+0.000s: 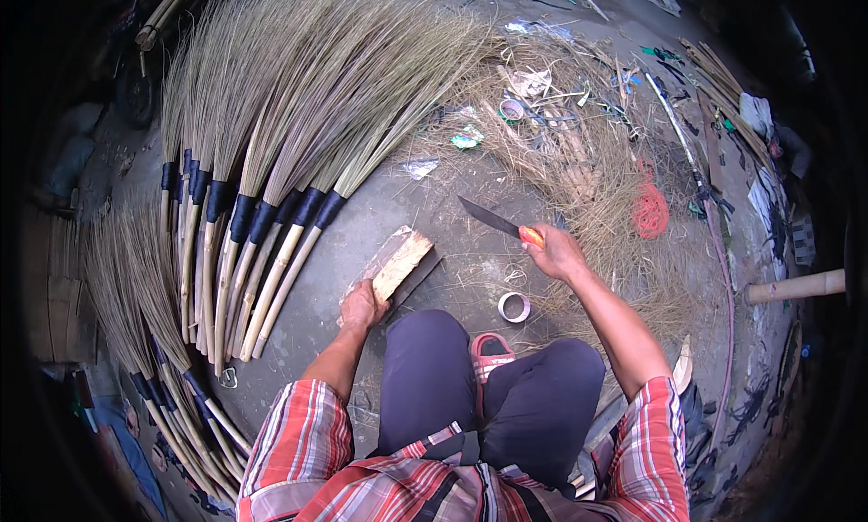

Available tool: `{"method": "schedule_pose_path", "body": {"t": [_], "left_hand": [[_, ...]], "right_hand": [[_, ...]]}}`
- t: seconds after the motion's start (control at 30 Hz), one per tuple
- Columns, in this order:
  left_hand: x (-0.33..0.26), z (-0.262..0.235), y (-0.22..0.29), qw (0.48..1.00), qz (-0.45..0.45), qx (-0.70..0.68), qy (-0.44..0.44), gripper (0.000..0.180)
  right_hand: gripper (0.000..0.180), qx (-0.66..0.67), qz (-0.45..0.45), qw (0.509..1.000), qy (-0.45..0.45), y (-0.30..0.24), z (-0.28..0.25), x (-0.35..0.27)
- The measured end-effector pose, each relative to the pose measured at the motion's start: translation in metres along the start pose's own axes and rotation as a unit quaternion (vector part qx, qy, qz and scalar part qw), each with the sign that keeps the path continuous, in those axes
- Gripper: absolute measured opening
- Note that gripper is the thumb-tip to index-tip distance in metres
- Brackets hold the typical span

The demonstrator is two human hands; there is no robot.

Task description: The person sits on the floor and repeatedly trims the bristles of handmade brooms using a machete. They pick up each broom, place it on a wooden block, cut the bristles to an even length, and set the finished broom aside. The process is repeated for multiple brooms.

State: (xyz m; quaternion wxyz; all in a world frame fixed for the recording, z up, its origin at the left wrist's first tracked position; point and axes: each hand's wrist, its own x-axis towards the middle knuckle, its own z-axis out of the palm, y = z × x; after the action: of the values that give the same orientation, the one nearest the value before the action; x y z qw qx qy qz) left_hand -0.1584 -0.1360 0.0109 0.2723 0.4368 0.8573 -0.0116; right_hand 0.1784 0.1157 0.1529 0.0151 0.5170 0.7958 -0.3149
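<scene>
Concrete floor [470, 251] strewn with straw: the left hand [362, 307] presses fingers closed over a wood block [398, 264] whose long axis runs up-right, while the right hand [556, 253] fist-grips a knife [495, 222], blade pointing up-left, just right of the block.

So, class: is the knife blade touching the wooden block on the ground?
Apart. The head view shows bare grey ground between the knife, gripped in the right hand, and the wooden block, which the left hand rests on.
</scene>
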Motion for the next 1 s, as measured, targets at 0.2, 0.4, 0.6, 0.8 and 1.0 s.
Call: {"method": "schedule_pose_path", "body": {"t": [0.2, 0.4, 0.6, 0.8, 1.0], "left_hand": [[0.047, -0.014, 0.011, 0.964, -0.048, 0.083, -0.247, 0.079], [0.055, -0.006, 0.025, 0.948, -0.163, 0.058, -0.266, 0.076], [0.043, -0.001, 0.051, 0.934, -0.275, 0.048, -0.225, 0.065], [0.043, 0.011, 0.049, 0.935, -0.281, 0.08, -0.199, 0.039], [0.025, 0.003, 0.03, 0.975, -0.166, 0.038, -0.144, 0.047]], "right_hand": [[0.031, 0.039, -0.063, 0.995, -0.067, -0.043, 0.053, 0.101], [0.039, 0.028, -0.077, 0.994, -0.076, -0.02, 0.084, 0.204], [0.041, 0.023, 0.098, 0.984, 0.148, 0.053, 0.001, 0.261], [0.034, 0.134, -0.056, 0.988, 0.058, 0.084, -0.014, 0.179], [0.031, 0.063, -0.007, 0.998, -0.026, 0.13, -0.007, 0.124]]}}
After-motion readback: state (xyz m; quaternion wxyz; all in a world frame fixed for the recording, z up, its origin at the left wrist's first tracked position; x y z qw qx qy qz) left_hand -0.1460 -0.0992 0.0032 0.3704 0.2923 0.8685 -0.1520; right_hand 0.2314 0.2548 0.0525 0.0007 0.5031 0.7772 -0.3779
